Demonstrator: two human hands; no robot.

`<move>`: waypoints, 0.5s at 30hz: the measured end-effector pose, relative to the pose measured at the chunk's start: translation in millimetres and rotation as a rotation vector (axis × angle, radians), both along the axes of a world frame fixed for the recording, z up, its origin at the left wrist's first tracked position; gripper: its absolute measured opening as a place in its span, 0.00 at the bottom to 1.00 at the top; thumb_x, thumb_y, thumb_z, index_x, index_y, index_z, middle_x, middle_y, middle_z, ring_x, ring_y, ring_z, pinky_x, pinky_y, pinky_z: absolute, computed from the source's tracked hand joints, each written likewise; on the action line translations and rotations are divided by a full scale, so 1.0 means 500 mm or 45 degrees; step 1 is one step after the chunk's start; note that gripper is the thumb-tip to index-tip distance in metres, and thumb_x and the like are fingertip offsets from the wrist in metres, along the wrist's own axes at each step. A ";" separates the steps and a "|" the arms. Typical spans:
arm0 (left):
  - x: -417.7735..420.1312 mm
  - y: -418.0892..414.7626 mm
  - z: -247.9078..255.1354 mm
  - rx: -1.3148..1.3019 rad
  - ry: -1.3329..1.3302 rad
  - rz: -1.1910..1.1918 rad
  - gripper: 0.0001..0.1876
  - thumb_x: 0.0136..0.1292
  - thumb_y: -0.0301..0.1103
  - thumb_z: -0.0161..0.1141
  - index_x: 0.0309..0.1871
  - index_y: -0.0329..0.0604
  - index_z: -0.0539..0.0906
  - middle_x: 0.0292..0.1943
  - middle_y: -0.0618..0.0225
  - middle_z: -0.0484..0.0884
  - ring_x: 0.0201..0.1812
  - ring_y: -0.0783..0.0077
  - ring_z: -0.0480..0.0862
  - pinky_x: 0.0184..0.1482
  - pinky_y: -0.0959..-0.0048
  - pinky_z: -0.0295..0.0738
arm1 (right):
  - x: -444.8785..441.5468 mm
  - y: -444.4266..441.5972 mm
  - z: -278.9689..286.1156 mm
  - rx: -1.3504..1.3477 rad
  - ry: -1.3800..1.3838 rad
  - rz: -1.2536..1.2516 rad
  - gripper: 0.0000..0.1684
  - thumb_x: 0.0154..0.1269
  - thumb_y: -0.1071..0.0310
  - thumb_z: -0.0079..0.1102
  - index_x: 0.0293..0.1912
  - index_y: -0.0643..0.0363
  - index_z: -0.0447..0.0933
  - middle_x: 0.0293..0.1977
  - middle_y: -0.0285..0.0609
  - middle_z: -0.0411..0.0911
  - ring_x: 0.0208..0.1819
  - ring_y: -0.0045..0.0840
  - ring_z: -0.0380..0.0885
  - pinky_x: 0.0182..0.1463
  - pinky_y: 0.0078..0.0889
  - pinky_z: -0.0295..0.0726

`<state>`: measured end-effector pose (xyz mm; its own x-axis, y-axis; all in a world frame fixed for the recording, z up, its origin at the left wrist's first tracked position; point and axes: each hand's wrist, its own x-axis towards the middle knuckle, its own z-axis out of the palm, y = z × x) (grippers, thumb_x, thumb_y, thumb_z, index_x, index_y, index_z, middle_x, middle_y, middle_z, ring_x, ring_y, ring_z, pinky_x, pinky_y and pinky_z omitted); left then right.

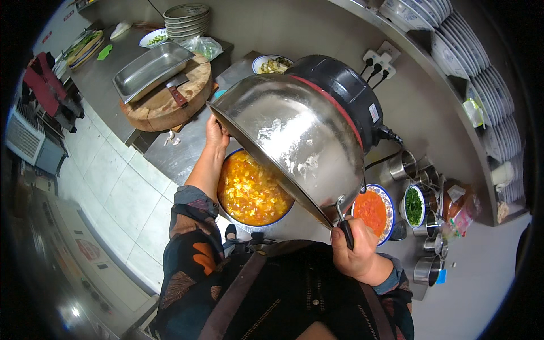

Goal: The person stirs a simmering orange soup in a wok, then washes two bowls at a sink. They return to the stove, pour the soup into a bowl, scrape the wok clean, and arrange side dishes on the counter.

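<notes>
A large steel electric wok (293,131) with a black base (340,97) is tipped steeply toward me, its inside hidden. My left hand (216,131) grips it at the upper left of the rim. Around the black side handle (346,233) at the lower right, my right hand (356,248) is closed. Below the tilted rim stands a blue-rimmed bowl filled with orange-yellow soup (255,191) that has egg-like shreds in it; the wok covers part of it. Whether anything is flowing from the wok cannot be seen.
Right of the wok are a patterned bowl of red-orange food (370,210), a bowl of chopped greens (413,206) and several steel pots (427,270). At left, a round chopping block (148,114) bears a steel pan (153,70) and a cleaver (177,91). Power plugs (376,68) sit in a wall socket.
</notes>
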<state>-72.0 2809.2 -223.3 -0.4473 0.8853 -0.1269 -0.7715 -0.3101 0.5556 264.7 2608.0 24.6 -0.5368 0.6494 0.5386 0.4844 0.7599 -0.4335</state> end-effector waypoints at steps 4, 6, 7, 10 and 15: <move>-0.007 -0.009 0.008 0.010 -0.036 -0.031 0.15 0.59 0.46 0.48 0.19 0.52 0.72 0.10 0.78 0.69 0.06 0.83 0.58 0.09 0.84 0.48 | -0.011 -0.016 0.016 0.011 -0.021 0.015 0.05 0.53 0.76 0.54 0.29 0.67 0.69 0.20 0.47 0.69 0.19 0.37 0.70 0.24 0.30 0.68; -0.001 -0.012 0.024 0.020 -0.054 -0.014 0.16 0.60 0.46 0.48 0.19 0.52 0.71 0.09 0.78 0.68 0.07 0.83 0.58 0.09 0.83 0.48 | -0.010 -0.019 0.017 0.058 -0.041 0.012 0.06 0.52 0.76 0.56 0.30 0.67 0.70 0.20 0.47 0.69 0.18 0.37 0.70 0.23 0.31 0.67; 0.006 -0.013 0.035 0.025 -0.055 0.010 0.16 0.60 0.46 0.48 0.18 0.52 0.70 0.09 0.78 0.67 0.07 0.83 0.58 0.10 0.83 0.48 | -0.007 -0.019 0.018 0.111 -0.058 0.008 0.08 0.51 0.75 0.58 0.31 0.68 0.70 0.20 0.46 0.69 0.17 0.37 0.69 0.21 0.31 0.67; -0.005 -0.033 0.070 0.066 0.031 -0.043 0.16 0.59 0.44 0.48 0.17 0.52 0.67 0.08 0.78 0.62 0.08 0.82 0.57 0.12 0.81 0.47 | 0.016 0.014 0.028 0.287 -0.169 -0.096 0.06 0.53 0.74 0.57 0.29 0.66 0.70 0.20 0.46 0.69 0.16 0.34 0.69 0.20 0.30 0.64; 0.029 -0.041 0.175 -0.061 0.211 -0.196 0.16 0.55 0.40 0.48 0.12 0.49 0.65 0.07 0.76 0.62 0.08 0.80 0.56 0.12 0.80 0.49 | 0.060 0.080 0.043 -0.214 0.341 -0.327 0.10 0.61 0.69 0.50 0.26 0.64 0.67 0.11 0.34 0.64 0.12 0.16 0.64 0.16 0.21 0.60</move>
<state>-57.6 2788.8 -135.6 -0.3260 0.9394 -0.1061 -0.7045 -0.1665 0.6899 294.9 2648.1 46.2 -0.2005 0.8351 0.5122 0.5022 0.5365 -0.6782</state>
